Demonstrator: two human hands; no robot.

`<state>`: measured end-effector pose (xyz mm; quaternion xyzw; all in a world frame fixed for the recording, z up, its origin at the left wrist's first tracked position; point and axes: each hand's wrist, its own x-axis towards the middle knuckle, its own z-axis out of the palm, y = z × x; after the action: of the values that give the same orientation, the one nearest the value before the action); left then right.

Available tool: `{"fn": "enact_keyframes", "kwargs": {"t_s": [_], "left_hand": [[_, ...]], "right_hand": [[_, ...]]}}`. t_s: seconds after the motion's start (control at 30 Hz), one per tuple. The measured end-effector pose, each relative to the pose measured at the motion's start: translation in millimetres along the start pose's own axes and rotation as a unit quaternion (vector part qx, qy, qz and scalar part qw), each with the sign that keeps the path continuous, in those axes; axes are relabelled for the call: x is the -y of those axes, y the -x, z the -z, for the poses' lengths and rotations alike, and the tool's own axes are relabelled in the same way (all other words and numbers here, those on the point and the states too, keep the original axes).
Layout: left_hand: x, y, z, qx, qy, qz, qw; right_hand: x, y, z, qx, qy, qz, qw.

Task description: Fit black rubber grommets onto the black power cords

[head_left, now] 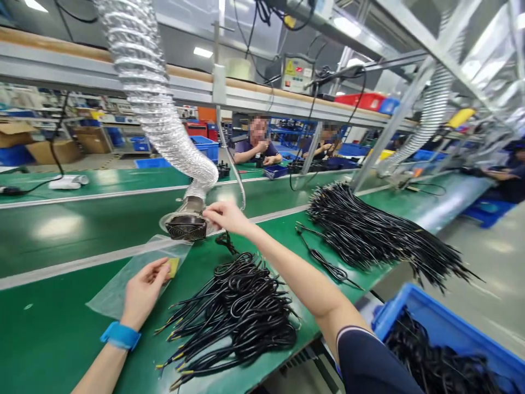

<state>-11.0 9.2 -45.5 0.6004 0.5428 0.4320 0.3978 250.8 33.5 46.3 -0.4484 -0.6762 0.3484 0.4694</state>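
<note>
My left hand (145, 287), with a blue wristband (120, 335), pinches a small flat yellow pad (173, 267) above a clear plastic bag (118, 284) on the green bench. My right hand (227, 217) reaches out to the black fan-like unit (187, 227) at the end of a silver duct. Its fingers are closed together at the unit's right side; what they hold, if anything, is too small to tell. Below my right forearm lies a pile of bundled black cables (246, 312) with bare, coloured wire ends. A dark cord (226, 242) lies just behind the pile.
A large heap of black cables (377, 230) covers the bench at right, with one coiled cable (328, 264) beside it. A blue bin (447, 339) of black parts stands below the edge. The silver duct (143, 82) hangs at left. Co-workers (257, 145) sit across the line.
</note>
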Motion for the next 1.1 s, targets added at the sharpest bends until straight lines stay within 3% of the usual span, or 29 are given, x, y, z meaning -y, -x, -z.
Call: {"fn": "enact_keyframes", "kwargs": {"t_s": [0.13, 0.23, 0.33, 0.4, 0.5, 0.53, 0.63, 0.7, 0.8, 0.93, 1.03, 1.1], "left_hand": [[-3, 4, 1.3, -0.011, -0.023, 0.019, 0.999], [-2, 4, 2.8, -0.019, -0.042, 0.016, 0.999], [2, 1, 3.4, -0.029, -0.058, 0.013, 0.998], [3, -1, 3.2, -0.034, -0.066, 0.014, 0.997], [4, -2, 3.0, -0.038, -0.076, 0.007, 0.996], [5, -2, 3.4, -0.039, -0.077, 0.004, 0.996], [7, -3, 5.9, -0.040, -0.074, 0.000, 0.996], [9, -3, 8.0, -0.037, -0.072, -0.003, 0.997], [14, -5, 9.2, -0.029, -0.067, -0.006, 0.997], [11, -8, 6.4, -0.036, -0.039, -0.014, 0.999], [-5, -4, 7.1, -0.052, -0.039, -0.048, 0.997], [-17, -2, 11.6, -0.078, -0.074, -0.085, 0.991]], "right_hand": [[33, 24, 81, -0.167, 0.018, 0.044, 0.985], [61, 54, 144, -0.290, 0.170, 0.032, 0.941], [72, 86, 190, -0.311, 0.286, -0.025, 0.906], [58, 106, 207, -0.296, 0.362, -0.067, 0.881], [8, 136, 208, -0.246, 0.495, -0.169, 0.816], [-14, 147, 204, -0.210, 0.541, -0.228, 0.782], [-71, 179, 183, -0.164, 0.552, -0.281, 0.768], [-95, 197, 171, -0.153, 0.558, -0.288, 0.763], [-107, 216, 163, -0.162, 0.579, -0.279, 0.749], [-103, 247, 164, -0.156, 0.618, -0.239, 0.733], [-108, 273, 159, -0.152, 0.604, -0.197, 0.758], [-124, 270, 151, -0.185, 0.580, -0.145, 0.780]]}}
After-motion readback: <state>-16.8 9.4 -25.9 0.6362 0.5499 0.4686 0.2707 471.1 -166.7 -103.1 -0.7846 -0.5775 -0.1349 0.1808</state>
